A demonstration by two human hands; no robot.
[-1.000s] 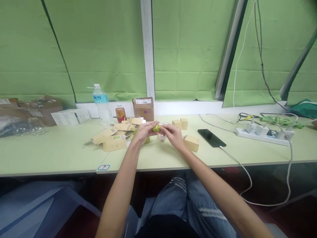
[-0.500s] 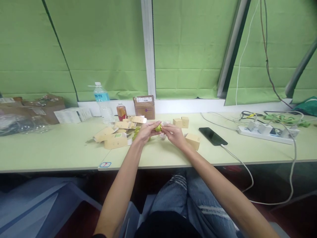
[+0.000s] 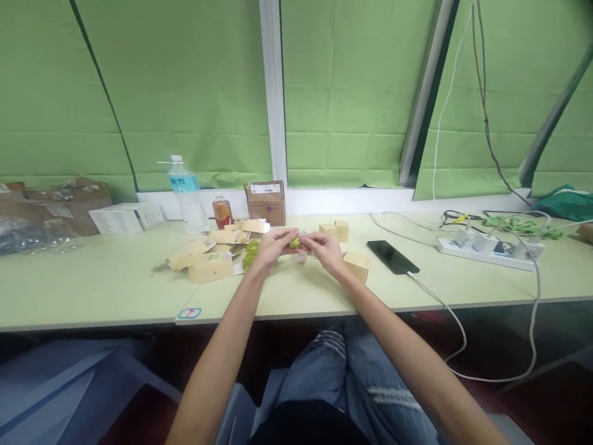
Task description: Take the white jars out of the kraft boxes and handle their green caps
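Note:
My left hand (image 3: 269, 248) and my right hand (image 3: 323, 250) meet above the pale green table (image 3: 115, 290), both pinched on a small round green object (image 3: 293, 241). The fingers of each hand are closed round it. Just left of my left hand lie more green pieces (image 3: 250, 253) and a heap of flat and folded tan cardboard boxes (image 3: 210, 256). A closed tan box (image 3: 356, 266) stands right beside my right wrist. Two more small tan boxes (image 3: 336, 230) sit behind my hands.
A water bottle (image 3: 184, 193), a small orange bottle (image 3: 222, 212) and a brown carton (image 3: 266, 202) stand by the window. A black phone (image 3: 392, 256) on a white cable lies to the right, with a power strip (image 3: 486, 250) beyond. Boxes and bags fill the far left.
Both hands stay together on the green object and have barely shifted on the table. The view itself has swung slightly.

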